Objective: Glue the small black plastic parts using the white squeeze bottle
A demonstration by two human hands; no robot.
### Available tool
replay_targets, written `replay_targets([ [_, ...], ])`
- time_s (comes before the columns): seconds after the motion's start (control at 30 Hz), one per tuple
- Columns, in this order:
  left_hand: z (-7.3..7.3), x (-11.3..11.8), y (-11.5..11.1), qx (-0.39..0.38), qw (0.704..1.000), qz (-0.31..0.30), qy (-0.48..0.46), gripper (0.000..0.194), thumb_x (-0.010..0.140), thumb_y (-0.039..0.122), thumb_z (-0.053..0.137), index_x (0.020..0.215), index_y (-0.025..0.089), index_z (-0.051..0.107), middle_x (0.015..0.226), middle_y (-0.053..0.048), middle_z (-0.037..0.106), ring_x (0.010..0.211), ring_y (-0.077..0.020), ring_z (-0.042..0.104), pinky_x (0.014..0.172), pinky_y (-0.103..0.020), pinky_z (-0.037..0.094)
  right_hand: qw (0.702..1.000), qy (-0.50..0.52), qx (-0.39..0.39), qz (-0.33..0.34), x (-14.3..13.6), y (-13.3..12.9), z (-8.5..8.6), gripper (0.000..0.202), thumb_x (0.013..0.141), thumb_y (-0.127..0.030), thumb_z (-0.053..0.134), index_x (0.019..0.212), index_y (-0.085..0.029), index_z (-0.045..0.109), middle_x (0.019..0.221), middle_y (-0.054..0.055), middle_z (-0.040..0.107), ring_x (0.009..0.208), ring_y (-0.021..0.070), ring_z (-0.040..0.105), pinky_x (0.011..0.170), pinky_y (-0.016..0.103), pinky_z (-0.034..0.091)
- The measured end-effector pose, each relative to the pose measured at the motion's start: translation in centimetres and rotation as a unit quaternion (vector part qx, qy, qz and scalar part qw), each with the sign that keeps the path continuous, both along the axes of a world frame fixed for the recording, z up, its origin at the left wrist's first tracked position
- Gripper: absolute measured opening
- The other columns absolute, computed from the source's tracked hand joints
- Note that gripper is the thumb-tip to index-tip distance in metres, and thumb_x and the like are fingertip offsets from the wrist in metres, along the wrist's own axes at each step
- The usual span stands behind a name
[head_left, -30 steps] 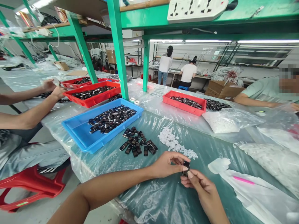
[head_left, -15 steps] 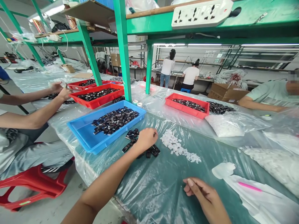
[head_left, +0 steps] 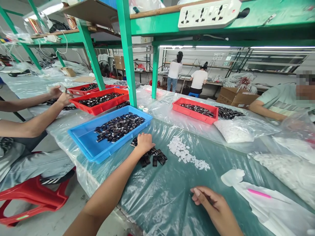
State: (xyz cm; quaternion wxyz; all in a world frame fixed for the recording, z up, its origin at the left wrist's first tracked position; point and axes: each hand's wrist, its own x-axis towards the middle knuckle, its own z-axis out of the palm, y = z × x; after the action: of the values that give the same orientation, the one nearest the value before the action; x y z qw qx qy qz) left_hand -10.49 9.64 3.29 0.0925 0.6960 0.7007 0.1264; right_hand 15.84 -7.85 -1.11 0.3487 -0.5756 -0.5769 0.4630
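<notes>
My left hand (head_left: 145,143) is over the small pile of black parts (head_left: 155,157) beside the blue tray (head_left: 86,148); its fingers point down among them and their tips are hidden. My right hand (head_left: 209,201) hovers over the green table near its front, with curled fingers and the thumb against the index finger; whether anything is between them cannot be made out. More black parts (head_left: 120,126) fill the blue tray's right side. White plastic pieces (head_left: 180,149) lie in a loose heap to the right of the black pile, with smaller ones trailing rightward.
Red trays (head_left: 98,109) of black parts stand beyond the blue one, another red tray (head_left: 194,113) at the back. At right lie bags of white pieces (head_left: 236,131) and a pink stick (head_left: 259,193) on white sheeting. People sit left and right. A green post (head_left: 128,65) rises behind.
My left hand has moved left and back, now lower onto the black parts near the blue tray. My right hand keeps about the same place and pose. The view has shifted slightly.
</notes>
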Motion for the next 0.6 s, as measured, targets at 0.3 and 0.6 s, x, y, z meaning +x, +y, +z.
replay_targets([
  [0.3,1.2,3.1,-2.3,-0.058,0.945,-0.181,-0.266,0.031,0.082,0.038,0.052,0.098,0.012,0.058,0.080,-0.005,0.067,0.064,-0.0123,0.060,0.057,-0.021,0.045,0.999,-0.022,0.021,0.020,-0.2,0.0,0.6,0.030,0.081,-0.048,0.051,0.081,-0.023,0.067,0.072,0.003,0.065,0.069,0.0185,0.061,0.062,0.023,0.046],
  [0.6,0.4,6.5,-6.0,-0.310,0.703,-0.232,-0.596,0.052,0.067,0.050,0.067,0.100,0.010,0.066,0.085,-0.011,0.068,0.055,-0.0087,0.059,0.059,-0.024,0.050,0.997,-0.033,0.064,-0.005,-0.3,0.0,0.4,0.026,0.083,-0.043,0.050,0.080,-0.022,0.065,0.075,0.002,0.064,0.072,0.0179,0.059,0.063,0.023,0.046],
])
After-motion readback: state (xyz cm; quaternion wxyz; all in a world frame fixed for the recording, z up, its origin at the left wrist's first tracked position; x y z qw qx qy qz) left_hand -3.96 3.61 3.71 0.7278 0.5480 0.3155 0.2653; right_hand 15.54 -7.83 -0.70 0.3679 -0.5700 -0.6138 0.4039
